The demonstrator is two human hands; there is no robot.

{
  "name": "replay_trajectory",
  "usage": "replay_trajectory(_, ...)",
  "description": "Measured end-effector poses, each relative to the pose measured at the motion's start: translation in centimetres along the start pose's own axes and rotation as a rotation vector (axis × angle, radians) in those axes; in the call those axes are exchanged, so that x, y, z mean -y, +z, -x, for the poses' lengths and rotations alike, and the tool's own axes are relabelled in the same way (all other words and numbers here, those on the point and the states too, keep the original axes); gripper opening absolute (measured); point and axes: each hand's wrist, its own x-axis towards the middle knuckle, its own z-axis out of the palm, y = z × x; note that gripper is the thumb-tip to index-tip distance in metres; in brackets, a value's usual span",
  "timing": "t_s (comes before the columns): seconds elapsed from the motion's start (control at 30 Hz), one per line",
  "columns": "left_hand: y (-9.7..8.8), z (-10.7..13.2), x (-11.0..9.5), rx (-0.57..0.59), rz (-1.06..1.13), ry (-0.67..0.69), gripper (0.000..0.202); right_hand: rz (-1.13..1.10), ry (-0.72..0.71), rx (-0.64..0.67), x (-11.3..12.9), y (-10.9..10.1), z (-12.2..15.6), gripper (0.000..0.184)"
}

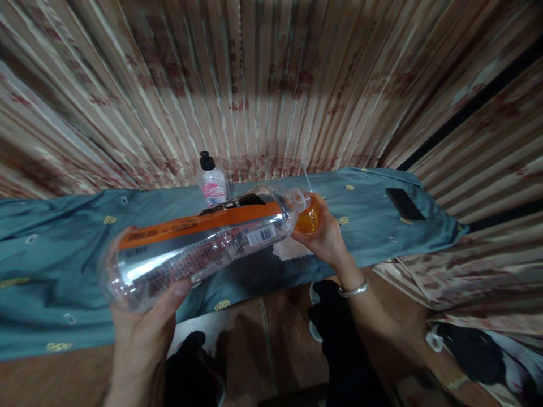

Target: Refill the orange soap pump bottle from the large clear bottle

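My left hand (144, 322) is wrapped round the base of a large clear plastic bottle (203, 237) with an orange and black label and a barcode. The bottle is tilted nearly flat, its neck towards the right. At that neck, my right hand (328, 237) is closed round a small see-through orange container (307, 219). The bottle's mouth meets or overlaps the container; whether liquid passes between them I cannot tell. Fingers and glare partly hide the container. A bracelet (353, 289) circles my right wrist.
A bench draped in a teal cloth (365, 237) runs across the view. On it stand a clear bottle with a black pump top (212, 183), a dark phone (404, 203) and a pale paper-like piece (292, 250). Behind hangs a pleated curtain (254, 85). My feet are below.
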Motion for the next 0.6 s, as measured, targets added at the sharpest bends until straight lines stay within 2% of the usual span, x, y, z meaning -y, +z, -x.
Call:
replay_trajectory(0.1, 0.22, 0.01, -0.35, -0.017, 0.062, -0.062, 0.061, -0.002, 0.009, 0.014, 0.13, -0.11, -0.06, 0.101)
replay_trajectory(0.23, 0.41, -0.02, -0.68, -0.015, 0.047, -0.042, 0.052, -0.009, 0.021, 0.017, 0.06, -0.11, -0.09, 0.101)
replay_trajectory(0.6, 0.00, 0.19, -0.37, -0.026, 0.053, -0.065, 0.058, -0.012, 0.027, 0.012, -0.12, 0.04, -0.02, 0.103)
